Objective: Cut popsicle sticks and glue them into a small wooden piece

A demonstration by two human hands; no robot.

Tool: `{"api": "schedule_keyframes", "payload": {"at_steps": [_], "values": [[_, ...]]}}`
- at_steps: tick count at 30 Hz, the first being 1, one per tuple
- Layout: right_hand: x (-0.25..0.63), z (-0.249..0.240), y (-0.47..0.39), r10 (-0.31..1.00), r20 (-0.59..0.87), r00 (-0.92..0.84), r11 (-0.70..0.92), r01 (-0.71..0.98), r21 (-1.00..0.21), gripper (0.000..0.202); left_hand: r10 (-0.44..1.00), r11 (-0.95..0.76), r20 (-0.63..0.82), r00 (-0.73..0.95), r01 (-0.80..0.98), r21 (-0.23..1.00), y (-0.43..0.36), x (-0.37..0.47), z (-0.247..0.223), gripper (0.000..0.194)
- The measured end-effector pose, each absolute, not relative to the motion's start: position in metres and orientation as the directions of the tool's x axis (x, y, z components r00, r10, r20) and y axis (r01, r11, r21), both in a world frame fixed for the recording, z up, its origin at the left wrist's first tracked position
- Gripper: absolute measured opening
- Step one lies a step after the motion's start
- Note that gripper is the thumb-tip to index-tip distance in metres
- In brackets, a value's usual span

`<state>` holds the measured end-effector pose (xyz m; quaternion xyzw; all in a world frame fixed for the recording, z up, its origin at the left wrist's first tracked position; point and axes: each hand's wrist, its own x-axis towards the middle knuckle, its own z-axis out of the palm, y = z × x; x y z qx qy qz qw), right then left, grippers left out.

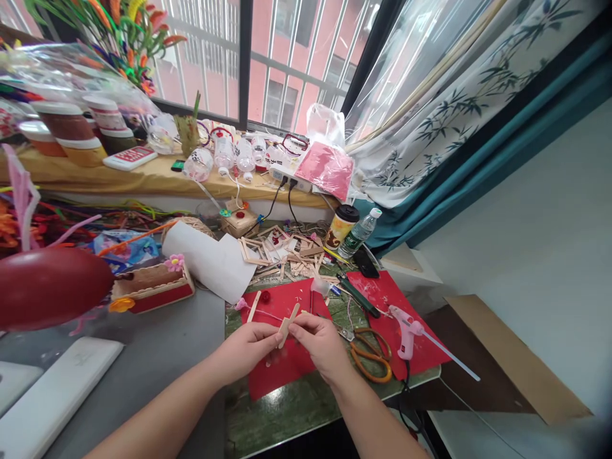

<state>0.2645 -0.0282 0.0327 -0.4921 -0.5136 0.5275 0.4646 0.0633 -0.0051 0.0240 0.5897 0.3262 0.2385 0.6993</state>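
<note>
The left hand (pixel 254 348) and right hand (pixel 319 339) pinch wooden craft sticks (pixel 289 320) in a narrow grip, just above the red sheet (pixel 268 382) on the green surface (pixel 287 424). Orange-handled scissors (pixel 369 353) lie near a pink glue gun (pixel 407 333).

Single head-worn view: looks forward and down from close above table (pixel 268 426), facing window (pixel 299 60) beyond.

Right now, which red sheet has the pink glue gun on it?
The red sheet at the picture's right, bearing the glue gun; the other sheet lies beneath the left hand and right hand.
</note>
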Motion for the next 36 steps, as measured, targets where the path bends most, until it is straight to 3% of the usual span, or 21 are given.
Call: {"api": "schedule_keyframes", "payload": {"at_steps": [6,12,21,28,32,36], "values": [[0.260,0.026,-0.031,0.996,0.054,-0.073,0.060,0.075,-0.995,0.014,0.706,0.294,-0.236,0.668,0.026,0.955,-0.003,0.065,0.019,0.043],[0.254,0.021,-0.032,0.999,0.028,-0.026,0.027,-0.024,-0.999,0.012,0.763,0.121,-0.163,0.625,0.111,0.987,-0.007,0.066,0.025,0.044],[0.261,0.029,-0.030,0.998,0.012,-0.069,0.019,0.102,-0.995,0.017,0.783,0.071,-0.155,0.602,0.162,0.984,-0.006,0.064,0.029,0.044],[0.250,0.026,-0.035,0.997,0.054,0.046,0.052,0.058,-0.997,0.013,0.772,-0.184,-0.043,0.634,0.288,0.940,-0.004,0.061,0.036,0.045],[0.250,0.027,-0.039,1.000,-0.004,0.004,-0.004,0.011,-1.000,0.017,0.767,-0.466,0.119,0.631,0.419,0.779,-0.005,0.059,0.034,0.038],[0.244,0.021,-0.042,0.992,-0.125,0.033,-0.121,-0.097,-0.988,0.024,0.728,-0.615,0.214,0.651,0.481,0.625,-0.008,0.059,0.031,0.029]]}}
